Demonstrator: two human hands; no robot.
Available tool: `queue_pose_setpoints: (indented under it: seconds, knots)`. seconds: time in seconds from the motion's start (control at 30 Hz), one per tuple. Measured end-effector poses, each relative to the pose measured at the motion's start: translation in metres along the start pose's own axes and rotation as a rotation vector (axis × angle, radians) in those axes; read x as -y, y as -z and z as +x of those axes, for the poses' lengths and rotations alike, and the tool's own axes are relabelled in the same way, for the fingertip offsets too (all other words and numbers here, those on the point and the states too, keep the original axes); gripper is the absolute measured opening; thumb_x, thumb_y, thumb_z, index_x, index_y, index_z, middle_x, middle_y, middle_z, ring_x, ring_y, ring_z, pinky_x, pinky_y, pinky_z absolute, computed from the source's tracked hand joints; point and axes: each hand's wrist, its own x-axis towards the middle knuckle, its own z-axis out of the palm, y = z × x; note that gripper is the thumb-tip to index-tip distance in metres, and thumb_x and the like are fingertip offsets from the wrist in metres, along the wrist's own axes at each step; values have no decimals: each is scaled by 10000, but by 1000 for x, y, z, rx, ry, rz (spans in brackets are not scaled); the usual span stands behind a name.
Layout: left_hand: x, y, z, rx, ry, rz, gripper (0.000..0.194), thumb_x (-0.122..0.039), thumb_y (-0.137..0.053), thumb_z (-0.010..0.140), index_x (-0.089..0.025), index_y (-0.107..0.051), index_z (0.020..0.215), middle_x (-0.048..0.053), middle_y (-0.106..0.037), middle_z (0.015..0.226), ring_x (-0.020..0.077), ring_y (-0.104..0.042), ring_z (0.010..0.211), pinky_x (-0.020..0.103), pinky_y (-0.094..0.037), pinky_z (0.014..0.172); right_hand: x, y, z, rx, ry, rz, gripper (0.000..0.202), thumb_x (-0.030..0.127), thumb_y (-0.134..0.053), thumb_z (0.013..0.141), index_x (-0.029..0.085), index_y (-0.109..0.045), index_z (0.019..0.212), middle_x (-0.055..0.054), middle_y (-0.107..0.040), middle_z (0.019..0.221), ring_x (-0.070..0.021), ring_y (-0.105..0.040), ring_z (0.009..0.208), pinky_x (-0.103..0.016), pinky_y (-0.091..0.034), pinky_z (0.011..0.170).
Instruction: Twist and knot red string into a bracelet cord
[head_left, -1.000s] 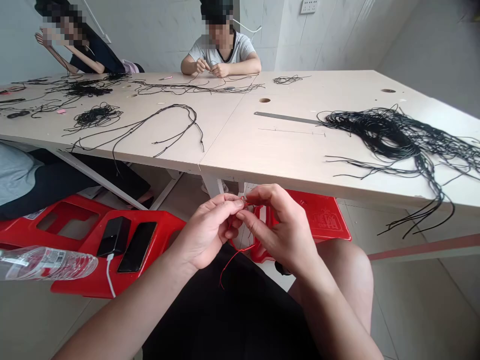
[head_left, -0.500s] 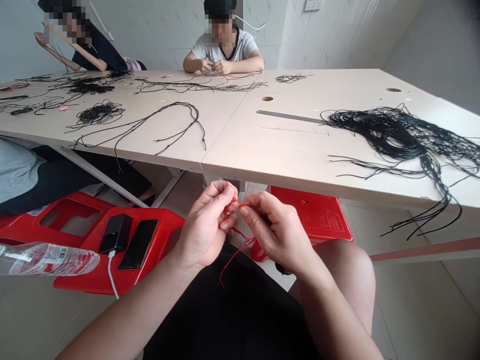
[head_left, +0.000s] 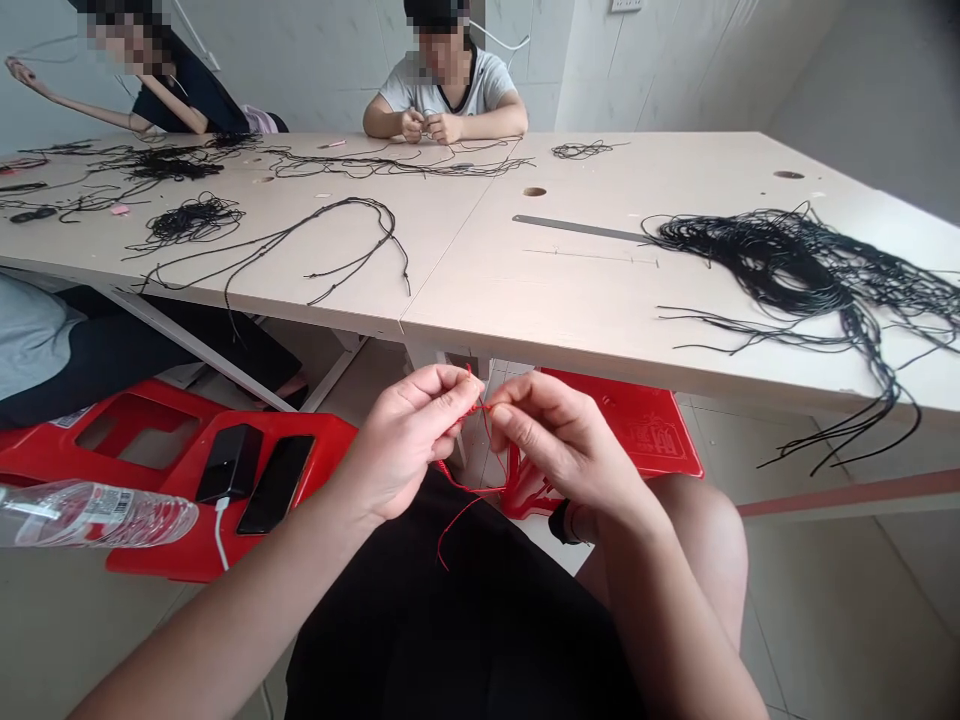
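Observation:
A thin red cord point(head_left: 471, 489) runs between my two hands, just in front of the table's near edge and above my lap. My left hand point(head_left: 409, 430) pinches it between thumb and forefinger, with a short end poking up over the fingertips. Thumb and forefinger of my right hand point(head_left: 551, 430) are closed on another stretch of the same cord, a small gap away from the left fingertips. Below the hands the cord hangs in a loop, and a loose tail lies over the black cloth on my lap. Any knot inside the left fingers is hidden.
On the table point(head_left: 480, 290) lie a large bundle of black cords point(head_left: 787, 260), a metal ruler point(head_left: 577, 228) and looser black cords point(head_left: 345, 205). At left, a red stool point(head_left: 180, 560) holds a phone point(head_left: 277, 485), a black power bank point(head_left: 230, 463) and a plastic bottle point(head_left: 105, 513). Two people sit across the table.
My hands have drawn slightly apart, and more red cord shows between the fingertips. The loop beneath hangs wider. At far left, a person's arm has stretched outward.

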Motion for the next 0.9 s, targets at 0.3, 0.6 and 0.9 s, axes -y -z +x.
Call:
queue_pose_setpoints:
  seconds: [0.3,0.6,0.9]
  knots:
    - [-7,8,-2,87,73,121,190,-314,-688,774,-125,-699,747,42,-620,706,81,-514,592,160,-290,421,-2,-1,3,43,-71,74,263,355,-616,891,232,-583,1122,37,-616,672,-102,-589,565,-227,-491,498]
    - [-16,18,-9,112,11,244,128,-174,-695,728,-169,-624,835,1,-627,725,88,-558,637,169,-403,511,1,-1,5,-37,-118,26,228,385,-647,859,180,-626,763,18,-607,618,-90,-550,549,-206,-447,497]
    - [-11,13,-15,5,-252,475,136,-182,-682,786,-201,-577,870,-38,-607,778,67,-582,689,153,-490,626,-3,-4,6,-153,-159,8,282,419,-640,823,174,-583,695,38,-485,570,-73,-385,517,-200,-332,461]
